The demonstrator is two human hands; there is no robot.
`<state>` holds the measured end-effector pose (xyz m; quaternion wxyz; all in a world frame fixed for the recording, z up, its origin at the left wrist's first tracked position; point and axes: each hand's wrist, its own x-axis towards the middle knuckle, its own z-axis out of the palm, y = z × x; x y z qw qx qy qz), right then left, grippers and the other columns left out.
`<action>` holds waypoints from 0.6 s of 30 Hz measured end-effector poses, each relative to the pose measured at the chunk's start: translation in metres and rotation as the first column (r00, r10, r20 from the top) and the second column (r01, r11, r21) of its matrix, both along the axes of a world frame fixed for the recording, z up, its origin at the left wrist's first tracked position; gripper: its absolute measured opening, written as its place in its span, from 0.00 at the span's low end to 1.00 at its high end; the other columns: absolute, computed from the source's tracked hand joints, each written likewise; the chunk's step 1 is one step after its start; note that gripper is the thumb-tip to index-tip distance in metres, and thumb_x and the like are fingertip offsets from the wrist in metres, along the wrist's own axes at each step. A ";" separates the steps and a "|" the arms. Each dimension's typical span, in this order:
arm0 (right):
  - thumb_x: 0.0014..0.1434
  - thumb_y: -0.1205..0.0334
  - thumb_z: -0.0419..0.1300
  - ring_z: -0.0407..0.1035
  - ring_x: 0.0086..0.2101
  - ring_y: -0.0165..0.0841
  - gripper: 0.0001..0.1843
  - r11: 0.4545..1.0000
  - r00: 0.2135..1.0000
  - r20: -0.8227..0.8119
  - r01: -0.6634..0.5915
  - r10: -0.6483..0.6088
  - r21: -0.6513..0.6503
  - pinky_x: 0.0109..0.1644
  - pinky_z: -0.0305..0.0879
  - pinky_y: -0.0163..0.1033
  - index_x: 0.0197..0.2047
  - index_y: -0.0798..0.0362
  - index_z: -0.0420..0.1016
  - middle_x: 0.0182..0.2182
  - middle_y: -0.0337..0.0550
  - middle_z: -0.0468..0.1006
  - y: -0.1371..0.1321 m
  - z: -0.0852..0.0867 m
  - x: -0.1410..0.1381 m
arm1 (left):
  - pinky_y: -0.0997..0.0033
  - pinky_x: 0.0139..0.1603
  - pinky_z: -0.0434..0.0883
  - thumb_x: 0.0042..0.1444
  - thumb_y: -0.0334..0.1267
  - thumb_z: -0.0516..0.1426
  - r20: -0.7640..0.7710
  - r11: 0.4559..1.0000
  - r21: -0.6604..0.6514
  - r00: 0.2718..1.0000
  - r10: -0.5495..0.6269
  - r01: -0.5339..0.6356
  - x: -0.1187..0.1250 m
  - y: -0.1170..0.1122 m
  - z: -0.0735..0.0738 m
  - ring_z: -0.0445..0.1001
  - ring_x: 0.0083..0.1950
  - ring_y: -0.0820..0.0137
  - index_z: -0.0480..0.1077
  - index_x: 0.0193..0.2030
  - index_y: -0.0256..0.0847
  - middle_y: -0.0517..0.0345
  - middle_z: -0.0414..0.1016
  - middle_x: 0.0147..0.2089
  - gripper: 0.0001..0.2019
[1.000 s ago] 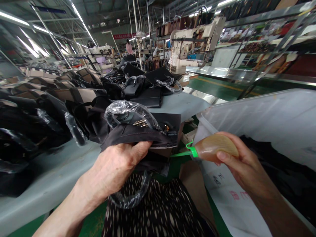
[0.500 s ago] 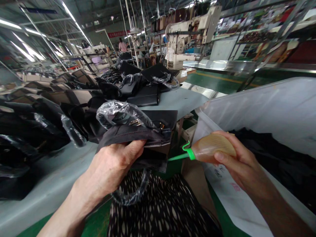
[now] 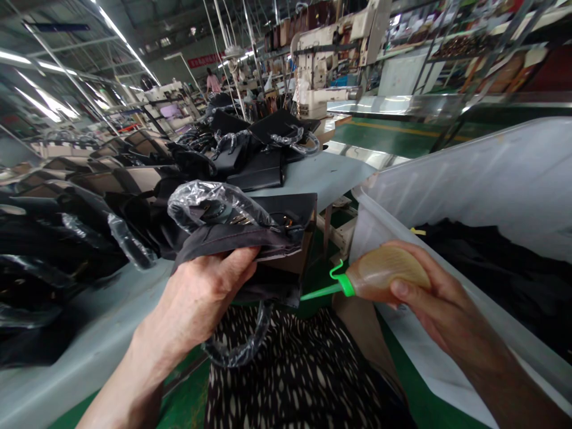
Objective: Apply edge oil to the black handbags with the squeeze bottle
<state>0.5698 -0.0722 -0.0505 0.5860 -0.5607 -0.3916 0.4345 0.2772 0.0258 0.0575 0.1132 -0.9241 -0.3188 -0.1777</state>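
Our left hand (image 3: 212, 286) pinches the black bag (image 3: 230, 239), just off centre toward 8 o'clock; our right hand (image 3: 431, 304) wraps the bottle (image 3: 379, 275), its green nozzle (image 3: 322, 292) pointing to 9 o'clock near the bag's edge, contact uncertain. We should steady that edge and squeeze lightly. A white bin (image 3: 469, 161) stands at 3 o'clock.

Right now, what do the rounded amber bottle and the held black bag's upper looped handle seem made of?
Rounded amber bottle: probably satin plastic, since its body looks translucent. Upper looped handle: outer layer glossy, likely clear plastic, with wrinkles and glints; core material unclear.
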 end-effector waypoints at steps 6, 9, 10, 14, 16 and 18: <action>0.52 0.53 0.68 0.64 0.33 0.36 0.23 1.000 0.997 -0.079 -0.019 0.018 -0.007 0.26 0.67 0.32 0.51 0.39 0.71 0.39 0.39 0.71 -0.005 -0.001 -0.002 | 0.69 0.38 0.71 0.63 0.34 0.50 -0.004 1.000 0.020 1.000 -0.017 0.017 0.002 0.000 0.002 0.73 0.39 0.66 0.68 0.50 0.41 0.55 0.73 0.40 0.11; 0.49 0.53 0.70 0.65 0.32 0.36 0.24 1.000 0.989 -0.146 0.023 -0.025 -0.016 0.25 0.67 0.32 0.50 0.41 0.72 0.37 0.41 0.72 -0.007 0.000 -0.006 | 0.69 0.37 0.70 0.62 0.33 0.51 -0.009 0.999 0.031 1.000 -0.021 0.021 0.002 0.000 0.003 0.72 0.39 0.66 0.67 0.50 0.41 0.55 0.73 0.40 0.11; 0.49 0.53 0.70 0.65 0.32 0.36 0.24 0.999 0.983 -0.179 0.029 -0.033 -0.024 0.24 0.66 0.32 0.49 0.42 0.73 0.36 0.41 0.73 -0.008 0.001 -0.008 | 0.69 0.37 0.70 0.62 0.33 0.51 -0.009 0.999 0.028 1.000 -0.019 0.019 0.002 0.000 0.003 0.72 0.39 0.66 0.67 0.51 0.41 0.55 0.73 0.40 0.11; 0.51 0.53 0.70 0.67 0.33 0.37 0.24 0.996 0.953 -0.296 0.034 -0.058 -0.083 0.25 0.67 0.32 0.50 0.44 0.71 0.37 0.44 0.74 -0.009 -0.005 -0.010 | 0.69 0.38 0.70 0.63 0.33 0.51 -0.005 1.000 0.019 1.000 -0.024 0.025 0.002 0.001 0.003 0.72 0.40 0.66 0.66 0.51 0.41 0.55 0.73 0.41 0.11; 0.52 0.53 0.68 0.67 0.34 0.37 0.22 0.996 0.948 -0.312 0.047 -0.069 -0.078 0.25 0.66 0.32 0.49 0.46 0.71 0.37 0.45 0.75 -0.009 -0.010 -0.010 | 0.68 0.39 0.70 0.63 0.33 0.50 -0.005 0.999 0.019 1.000 -0.026 0.026 0.002 0.001 0.003 0.72 0.42 0.66 0.66 0.51 0.42 0.54 0.73 0.43 0.11; 0.53 0.52 0.68 0.67 0.34 0.39 0.20 0.997 0.949 -0.308 0.052 -0.067 -0.060 0.24 0.66 0.34 0.48 0.47 0.72 0.38 0.47 0.75 -0.008 -0.015 -0.009 | 0.69 0.39 0.70 0.63 0.33 0.50 -0.006 1.000 0.016 1.000 -0.023 0.023 0.002 0.001 0.002 0.72 0.42 0.66 0.66 0.51 0.42 0.54 0.73 0.43 0.11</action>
